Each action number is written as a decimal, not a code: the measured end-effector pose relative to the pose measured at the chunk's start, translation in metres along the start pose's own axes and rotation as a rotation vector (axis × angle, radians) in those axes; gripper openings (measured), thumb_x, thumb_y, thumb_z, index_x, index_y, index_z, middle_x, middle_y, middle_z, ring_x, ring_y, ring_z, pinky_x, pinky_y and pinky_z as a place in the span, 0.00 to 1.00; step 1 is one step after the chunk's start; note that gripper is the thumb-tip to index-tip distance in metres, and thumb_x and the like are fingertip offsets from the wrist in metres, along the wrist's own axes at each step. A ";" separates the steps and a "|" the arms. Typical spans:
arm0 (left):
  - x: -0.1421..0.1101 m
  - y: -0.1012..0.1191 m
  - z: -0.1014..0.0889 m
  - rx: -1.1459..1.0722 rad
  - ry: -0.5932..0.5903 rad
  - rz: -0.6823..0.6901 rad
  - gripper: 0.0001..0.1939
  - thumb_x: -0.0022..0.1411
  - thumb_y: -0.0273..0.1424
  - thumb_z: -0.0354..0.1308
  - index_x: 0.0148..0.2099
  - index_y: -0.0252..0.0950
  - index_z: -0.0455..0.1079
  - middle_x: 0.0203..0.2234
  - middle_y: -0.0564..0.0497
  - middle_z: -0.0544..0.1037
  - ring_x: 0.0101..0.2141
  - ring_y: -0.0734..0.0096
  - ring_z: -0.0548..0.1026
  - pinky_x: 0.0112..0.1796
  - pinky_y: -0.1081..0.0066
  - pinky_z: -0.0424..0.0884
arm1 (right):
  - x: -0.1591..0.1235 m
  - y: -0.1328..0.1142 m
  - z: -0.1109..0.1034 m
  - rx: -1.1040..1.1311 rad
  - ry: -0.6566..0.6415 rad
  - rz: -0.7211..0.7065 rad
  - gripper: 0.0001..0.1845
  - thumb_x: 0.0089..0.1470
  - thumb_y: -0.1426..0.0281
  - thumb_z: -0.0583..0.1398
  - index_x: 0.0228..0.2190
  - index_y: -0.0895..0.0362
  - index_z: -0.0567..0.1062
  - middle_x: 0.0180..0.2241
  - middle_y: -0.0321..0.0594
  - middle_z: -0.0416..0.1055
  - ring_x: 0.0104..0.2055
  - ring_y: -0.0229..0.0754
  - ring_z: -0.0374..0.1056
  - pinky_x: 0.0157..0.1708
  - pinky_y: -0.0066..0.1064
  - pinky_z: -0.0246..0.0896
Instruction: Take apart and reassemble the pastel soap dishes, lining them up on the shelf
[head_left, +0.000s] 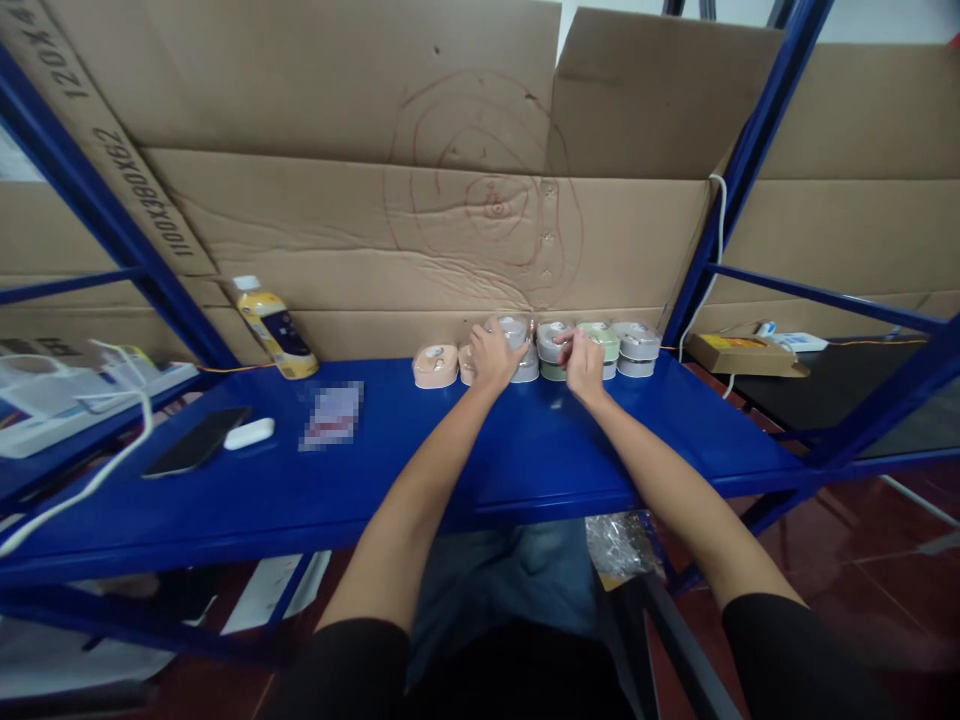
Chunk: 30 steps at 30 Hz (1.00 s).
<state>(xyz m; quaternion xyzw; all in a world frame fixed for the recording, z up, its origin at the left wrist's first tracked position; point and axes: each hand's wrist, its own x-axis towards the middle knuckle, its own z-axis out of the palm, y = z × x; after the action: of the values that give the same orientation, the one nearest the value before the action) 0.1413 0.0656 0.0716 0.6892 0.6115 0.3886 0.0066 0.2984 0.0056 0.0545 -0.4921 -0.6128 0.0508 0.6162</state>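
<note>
Several small rounded cases stand in a row at the back of the blue shelf, some stacked in twos. My left hand (491, 358) has its fingers and thumb closed around a grey case (512, 328) on top of another grey case (527, 368). A peach case (435, 367) stands to the left. My right hand (585, 365) is curled, fingers pressed together, in front of a pale green case (602, 340) and beside a light grey case (553, 343). Whatever its fingertips hold, if anything, is hidden. At the right end sits another grey case (636, 342) on a stack.
On the blue shelf (525, 460) to the left are a yellow bottle (277, 330), a dark phone (196, 442), a white earbud case (249, 433) and a blurred packet (332, 415). Cardboard (315, 220) backs the shelf. Blue posts rise at both sides; an open carton (742, 355) lies right.
</note>
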 end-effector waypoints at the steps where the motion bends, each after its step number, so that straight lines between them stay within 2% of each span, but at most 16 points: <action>1: 0.000 0.003 0.004 0.007 -0.004 0.005 0.38 0.62 0.49 0.66 0.64 0.28 0.63 0.56 0.26 0.67 0.59 0.32 0.68 0.58 0.49 0.63 | 0.001 -0.001 -0.001 0.007 0.012 -0.003 0.45 0.68 0.40 0.34 0.35 0.54 0.79 0.22 0.42 0.72 0.29 0.50 0.74 0.40 0.46 0.72; 4: -0.003 0.012 0.015 -0.005 -0.022 0.016 0.40 0.65 0.51 0.62 0.65 0.24 0.60 0.57 0.22 0.67 0.59 0.30 0.67 0.58 0.47 0.62 | 0.001 -0.002 -0.003 0.017 0.014 -0.012 0.44 0.68 0.39 0.35 0.34 0.53 0.78 0.21 0.41 0.71 0.28 0.49 0.73 0.40 0.45 0.72; 8: -0.011 0.020 0.025 -0.036 -0.028 0.032 0.39 0.71 0.50 0.52 0.67 0.20 0.57 0.58 0.19 0.66 0.59 0.28 0.66 0.58 0.45 0.61 | -0.001 -0.004 -0.002 -0.004 -0.028 -0.004 0.45 0.66 0.37 0.34 0.35 0.52 0.78 0.22 0.42 0.72 0.29 0.49 0.74 0.41 0.46 0.72; 11: -0.016 0.019 0.021 -0.046 -0.063 0.048 0.37 0.73 0.48 0.46 0.69 0.20 0.56 0.58 0.19 0.67 0.60 0.28 0.66 0.58 0.43 0.60 | -0.002 -0.005 -0.002 -0.002 -0.040 -0.006 0.45 0.66 0.37 0.35 0.35 0.52 0.78 0.22 0.42 0.72 0.29 0.50 0.74 0.41 0.46 0.72; 13: -0.016 0.012 0.011 -0.028 -0.070 0.071 0.35 0.74 0.47 0.43 0.70 0.22 0.56 0.56 0.21 0.69 0.60 0.29 0.66 0.59 0.42 0.59 | -0.002 -0.005 -0.002 0.003 -0.045 -0.021 0.44 0.66 0.37 0.35 0.35 0.52 0.78 0.22 0.42 0.72 0.29 0.49 0.74 0.41 0.45 0.71; 16: -0.009 -0.014 -0.012 0.035 -0.021 0.090 0.31 0.75 0.43 0.40 0.69 0.26 0.59 0.55 0.25 0.72 0.59 0.32 0.67 0.59 0.41 0.59 | -0.002 -0.008 -0.003 -0.002 -0.042 -0.042 0.45 0.65 0.36 0.35 0.35 0.52 0.78 0.21 0.41 0.71 0.27 0.48 0.73 0.40 0.44 0.70; 17: -0.005 -0.026 -0.021 0.056 -0.003 0.081 0.29 0.74 0.40 0.41 0.67 0.28 0.61 0.56 0.26 0.71 0.59 0.33 0.67 0.59 0.41 0.60 | -0.003 -0.008 -0.003 -0.006 -0.037 -0.046 0.45 0.65 0.36 0.35 0.34 0.52 0.78 0.20 0.40 0.71 0.26 0.48 0.72 0.39 0.44 0.70; 18: -0.001 -0.040 -0.029 0.086 0.009 0.071 0.28 0.72 0.39 0.46 0.67 0.29 0.61 0.57 0.26 0.70 0.60 0.33 0.66 0.60 0.42 0.59 | -0.003 -0.009 -0.003 -0.007 -0.032 -0.052 0.45 0.66 0.36 0.36 0.34 0.53 0.78 0.19 0.40 0.71 0.26 0.47 0.72 0.39 0.43 0.70; 20: 0.007 -0.069 -0.042 0.170 0.002 0.013 0.34 0.64 0.38 0.56 0.69 0.31 0.60 0.60 0.26 0.67 0.62 0.31 0.64 0.60 0.42 0.60 | -0.004 -0.011 -0.002 0.006 -0.027 -0.064 0.44 0.66 0.37 0.36 0.33 0.53 0.78 0.19 0.39 0.70 0.24 0.46 0.71 0.37 0.42 0.69; 22: 0.012 -0.097 -0.049 0.245 -0.069 -0.048 0.40 0.59 0.41 0.62 0.71 0.39 0.59 0.66 0.29 0.60 0.66 0.28 0.59 0.60 0.37 0.59 | -0.006 -0.012 -0.001 0.023 -0.037 -0.080 0.43 0.67 0.38 0.38 0.32 0.53 0.78 0.18 0.38 0.70 0.23 0.45 0.70 0.35 0.40 0.68; 24: 0.013 -0.118 -0.049 0.266 -0.218 -0.092 0.41 0.57 0.47 0.63 0.71 0.47 0.59 0.71 0.33 0.54 0.68 0.25 0.55 0.59 0.32 0.59 | -0.007 -0.011 0.000 0.017 -0.052 -0.090 0.42 0.68 0.39 0.38 0.32 0.53 0.78 0.18 0.37 0.70 0.23 0.45 0.69 0.34 0.40 0.68; 26: 0.011 -0.129 -0.045 0.267 -0.303 -0.101 0.41 0.58 0.52 0.62 0.70 0.49 0.60 0.70 0.33 0.55 0.66 0.25 0.60 0.57 0.34 0.62 | -0.008 -0.010 0.001 -0.004 -0.062 -0.082 0.42 0.68 0.39 0.38 0.30 0.53 0.78 0.17 0.37 0.69 0.23 0.45 0.69 0.35 0.40 0.68; 30: 0.001 -0.129 -0.043 0.326 -0.221 -0.108 0.32 0.65 0.51 0.57 0.66 0.44 0.63 0.62 0.31 0.65 0.59 0.31 0.70 0.53 0.45 0.69 | -0.009 -0.008 0.004 0.000 -0.077 -0.071 0.41 0.68 0.39 0.39 0.28 0.52 0.77 0.17 0.38 0.70 0.24 0.46 0.70 0.36 0.41 0.68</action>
<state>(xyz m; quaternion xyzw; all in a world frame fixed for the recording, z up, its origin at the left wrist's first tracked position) 0.0103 0.0785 0.0395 0.6860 0.6978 0.2056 -0.0172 0.2890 -0.0022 0.0525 -0.4676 -0.6533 0.0479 0.5935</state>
